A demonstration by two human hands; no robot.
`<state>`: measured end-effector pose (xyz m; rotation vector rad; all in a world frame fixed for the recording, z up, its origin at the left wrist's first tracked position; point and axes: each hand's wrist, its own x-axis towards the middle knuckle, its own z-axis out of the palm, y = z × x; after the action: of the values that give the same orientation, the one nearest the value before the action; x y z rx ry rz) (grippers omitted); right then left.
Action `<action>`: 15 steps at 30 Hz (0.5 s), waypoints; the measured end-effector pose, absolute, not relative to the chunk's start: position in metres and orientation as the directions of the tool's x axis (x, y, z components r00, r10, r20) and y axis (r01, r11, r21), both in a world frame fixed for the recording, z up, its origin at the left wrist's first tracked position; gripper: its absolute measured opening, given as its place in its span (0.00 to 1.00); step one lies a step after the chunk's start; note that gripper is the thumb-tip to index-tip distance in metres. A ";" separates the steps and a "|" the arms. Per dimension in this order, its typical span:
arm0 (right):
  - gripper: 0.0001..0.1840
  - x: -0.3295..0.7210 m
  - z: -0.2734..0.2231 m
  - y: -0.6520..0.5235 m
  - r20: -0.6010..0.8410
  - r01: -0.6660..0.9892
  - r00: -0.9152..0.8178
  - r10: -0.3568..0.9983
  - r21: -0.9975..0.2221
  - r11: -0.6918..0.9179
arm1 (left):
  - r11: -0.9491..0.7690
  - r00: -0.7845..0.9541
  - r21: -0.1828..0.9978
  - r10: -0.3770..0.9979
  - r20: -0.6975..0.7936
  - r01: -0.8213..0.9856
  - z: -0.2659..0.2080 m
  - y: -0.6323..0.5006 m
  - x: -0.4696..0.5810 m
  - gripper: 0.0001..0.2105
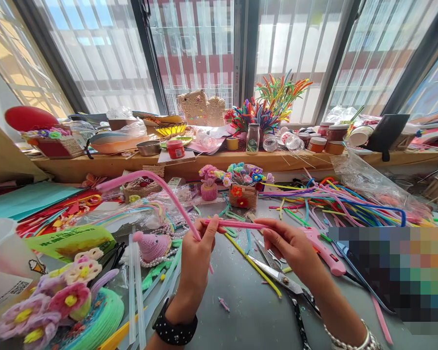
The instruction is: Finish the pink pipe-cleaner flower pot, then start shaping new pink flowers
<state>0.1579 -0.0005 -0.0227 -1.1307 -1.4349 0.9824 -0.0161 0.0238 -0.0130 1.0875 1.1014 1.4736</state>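
Note:
My left hand (200, 248) pinches a fuzzy pink pipe cleaner (175, 197) whose long end arches up and away to the left. Between the hands runs a folded pink section (237, 224), roughly level. The fingertips of my right hand (286, 243) are closed on the far end of that section. Below the hands, silver scissors (277, 276) with dark handles lie on the grey table, beside a second pair of blades. A yellow-green pipe cleaner (253, 265) slants under them. Right of my right hand sits a pink glue gun (326, 253).
Pipe-cleaner flowers (69, 299) and a white cup (7, 272) stand at left, near clear glue sticks (136, 287) and a pink crocheted piece (151, 247). Loose pipe cleaners (350, 199) pile at right beside a blurred screen (390, 277). Jars and a glass bottle (253, 140) line the windowsill.

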 end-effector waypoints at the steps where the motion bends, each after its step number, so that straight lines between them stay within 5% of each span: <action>1: 0.17 0.159 -0.022 -0.001 0.208 0.026 0.013 0.978 -0.978 0.208 | -0.107 -0.104 0.977 0.991 0.089 -0.182 -0.011 0.024 -0.015 0.14; 8: 0.13 0.168 -0.018 0.003 0.068 -0.521 0.307 0.949 -0.823 0.227 | 0.106 0.205 0.990 0.975 -0.085 -0.093 -0.003 0.019 -0.013 0.12; 15: 0.10 0.171 -0.018 0.004 0.080 -0.645 0.299 0.951 -0.718 0.263 | 0.165 0.515 0.952 0.810 -0.281 0.259 -0.003 0.017 -0.014 0.13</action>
<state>0.1708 0.0040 -0.0176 -0.6413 -0.5701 1.1615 -0.0139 0.0172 -0.0030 1.3941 1.0111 0.5074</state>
